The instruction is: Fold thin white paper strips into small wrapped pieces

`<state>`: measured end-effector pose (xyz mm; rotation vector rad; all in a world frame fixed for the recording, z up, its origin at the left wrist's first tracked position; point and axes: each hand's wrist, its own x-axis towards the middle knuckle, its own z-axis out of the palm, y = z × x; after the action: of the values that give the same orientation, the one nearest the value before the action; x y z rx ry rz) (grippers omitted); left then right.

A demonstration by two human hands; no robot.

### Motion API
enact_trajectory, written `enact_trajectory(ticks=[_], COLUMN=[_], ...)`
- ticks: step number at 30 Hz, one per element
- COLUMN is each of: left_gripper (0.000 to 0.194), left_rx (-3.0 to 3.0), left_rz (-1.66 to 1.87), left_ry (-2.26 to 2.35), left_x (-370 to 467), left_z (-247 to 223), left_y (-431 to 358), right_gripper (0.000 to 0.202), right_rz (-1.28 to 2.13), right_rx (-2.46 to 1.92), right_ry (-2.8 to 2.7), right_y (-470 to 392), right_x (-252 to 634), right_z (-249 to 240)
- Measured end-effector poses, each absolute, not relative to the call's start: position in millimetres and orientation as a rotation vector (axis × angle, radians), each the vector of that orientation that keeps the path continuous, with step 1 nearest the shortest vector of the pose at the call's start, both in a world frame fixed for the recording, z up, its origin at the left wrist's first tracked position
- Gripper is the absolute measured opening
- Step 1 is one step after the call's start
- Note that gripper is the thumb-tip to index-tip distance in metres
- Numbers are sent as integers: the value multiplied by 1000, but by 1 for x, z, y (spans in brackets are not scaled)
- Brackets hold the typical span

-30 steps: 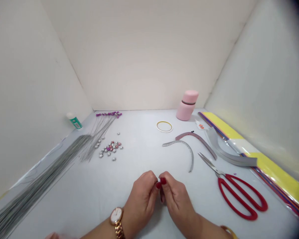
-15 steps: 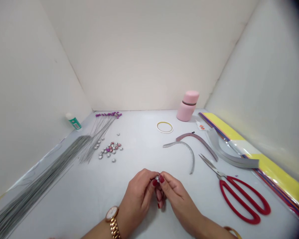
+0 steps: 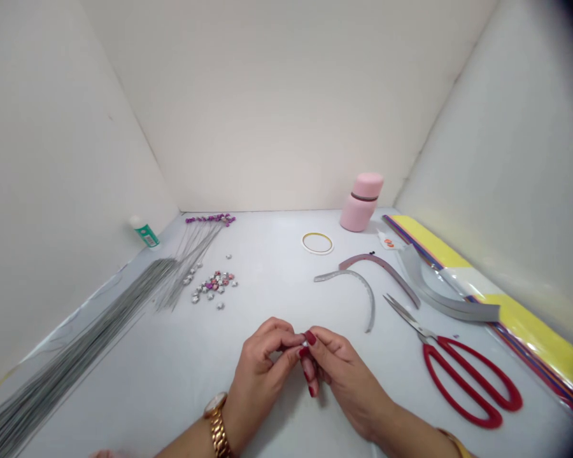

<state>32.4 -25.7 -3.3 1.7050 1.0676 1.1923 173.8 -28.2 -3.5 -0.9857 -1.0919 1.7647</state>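
My left hand (image 3: 262, 366) and my right hand (image 3: 346, 381) meet near the front middle of the table. Between their pinched fingertips is a small silver paper star (image 3: 305, 344), mostly covered by the fingers. Both thumbs press on it from the near side. Left of my hands lies a loose group of folded paper stars (image 3: 216, 284), mostly silver with some pink and purple. To the right, a curved silver paper strip (image 3: 367, 296) and a dull pink strip (image 3: 391, 275) rest on the table.
Red-handled scissors (image 3: 430, 337) lie open at right, beside wide grey strips (image 3: 453, 308) and yellow packaged sheets (image 3: 520, 324). Behind stand a pink flask (image 3: 360, 202) and a tape ring (image 3: 318, 250). Left are grey wires (image 3: 90, 343), purple-tipped stems (image 3: 210, 220) and a glue stick (image 3: 146, 233).
My left fingers have shifted and bent around the star, with the knuckles lifted a little. The star stays between both hands. The whole view has moved slightly.
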Motion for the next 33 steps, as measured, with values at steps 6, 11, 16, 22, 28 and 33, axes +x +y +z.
enact_trajectory(ticks=[6, 11, 16, 22, 28, 33], left_gripper=[15, 17, 14, 14, 15, 12], left_rx=[1647, 1645, 1756, 1856, 1863, 1868], left_rz=[1139, 1114, 1195, 1251, 1256, 1243], left_ry=[1066, 1061, 1089, 1082, 1047, 1110], left_x=[33, 30, 30, 29, 30, 29], left_z=[-3, -2, -2, -2, -2, 0], left_y=[-23, -22, -24, -22, -21, -22], right_gripper=[34, 31, 33, 36, 34, 36], right_rz=[1838, 1885, 1852, 1817, 1725, 1737], right_rx=[-986, -944, -963, -1009, -1048, -1052], right_ry=[-1020, -977, -985, -1016, -1060, -1045], right_y=[-26, -24, -26, -27, -27, -27], right_x=[174, 175, 174, 174, 174, 173], right_z=[-6, -2, 0, -3, -5, -3])
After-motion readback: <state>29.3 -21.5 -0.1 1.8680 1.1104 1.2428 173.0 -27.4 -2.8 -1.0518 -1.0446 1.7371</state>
